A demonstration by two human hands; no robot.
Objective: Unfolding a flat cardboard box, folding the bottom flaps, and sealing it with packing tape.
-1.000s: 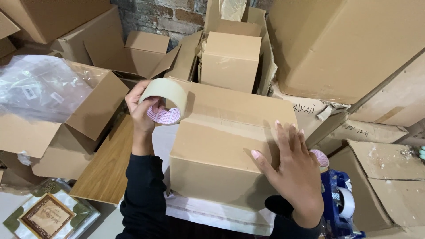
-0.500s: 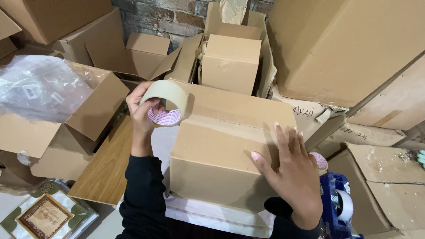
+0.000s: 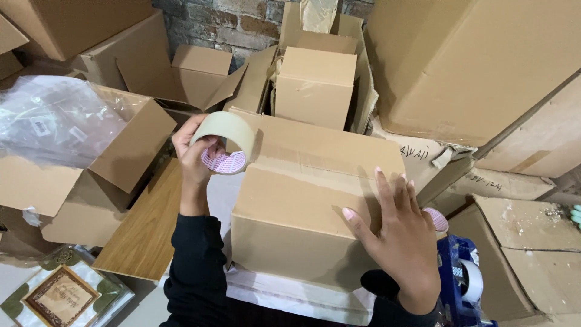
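Blue tape dispenser (image 3: pixel 463 284) cut off by bottom edge, half behind right hand (image 3: pixel 402 242)

Even, soft indoor light; mild shadows between boxes; sharp focus, slight wide-angle distortion.

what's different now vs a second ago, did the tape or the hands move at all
Almost nothing changed. The left hand keeps holding the roll of tape at the left end of the closed cardboard box, and the right hand stays flat on the box's top near its right edge. Neither has visibly shifted. The box, the open carton with plastic bags and the blue tape dispenser are where they were.
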